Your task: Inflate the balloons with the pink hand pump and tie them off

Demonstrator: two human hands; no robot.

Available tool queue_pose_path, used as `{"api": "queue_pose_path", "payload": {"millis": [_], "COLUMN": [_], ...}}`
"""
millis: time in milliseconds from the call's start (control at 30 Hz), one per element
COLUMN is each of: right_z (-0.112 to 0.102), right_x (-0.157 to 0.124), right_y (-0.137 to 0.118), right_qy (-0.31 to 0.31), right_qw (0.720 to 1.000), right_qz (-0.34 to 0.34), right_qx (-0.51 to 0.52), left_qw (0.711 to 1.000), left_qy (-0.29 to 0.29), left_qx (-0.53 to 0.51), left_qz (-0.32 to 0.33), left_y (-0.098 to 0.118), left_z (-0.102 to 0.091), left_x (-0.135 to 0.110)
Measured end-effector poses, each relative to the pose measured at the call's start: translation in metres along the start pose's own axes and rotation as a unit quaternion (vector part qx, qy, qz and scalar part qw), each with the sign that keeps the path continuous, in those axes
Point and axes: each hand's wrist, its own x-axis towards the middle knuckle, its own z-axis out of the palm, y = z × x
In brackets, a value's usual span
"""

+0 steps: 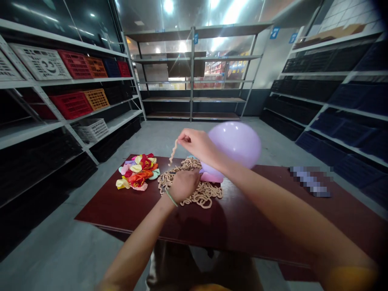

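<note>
My right hand [197, 146] is raised, thumb and finger pinched on the end of a short, wavy beige cord [173, 152] that dangles to the left. Below it my left hand [185, 185], with a thin green band at the wrist, is closed at the lower left side of an inflated purple balloon [238, 143]. The balloon's neck is hidden by the fingers. Under and around the left hand spreads a heap of curly beige cord [204, 196]. Something pink and smooth [212, 177] lies beneath the balloon.
Limp balloons [139, 171] in several colours lie in a pile at the left of the dark red table [127, 210]. A blurred-out flat object [311, 182] rests at the right. Shelves with plastic crates [75, 62] line the left side; a metal rack [192, 76] stands behind.
</note>
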Motion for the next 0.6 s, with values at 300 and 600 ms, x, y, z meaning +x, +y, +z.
{"api": "queue_pose_path", "payload": {"millis": [300,600], "right_z": [-0.02,-0.026], "right_x": [-0.046,-0.061], "right_y": [0.019,0.012], "right_qy": [-0.077,-0.028], "right_qw": [0.995,0.996], "right_qz": [0.019,0.001], "right_qx": [-0.054,-0.084], "left_qw": [0.996,0.977], "left_qy": [0.085,0.168], "left_qx": [-0.017,-0.121], "left_qz": [-0.024,0.045], "left_y": [-0.006,-0.013], "left_z": [-0.024,-0.036], "left_x": [-0.013,-0.006]}}
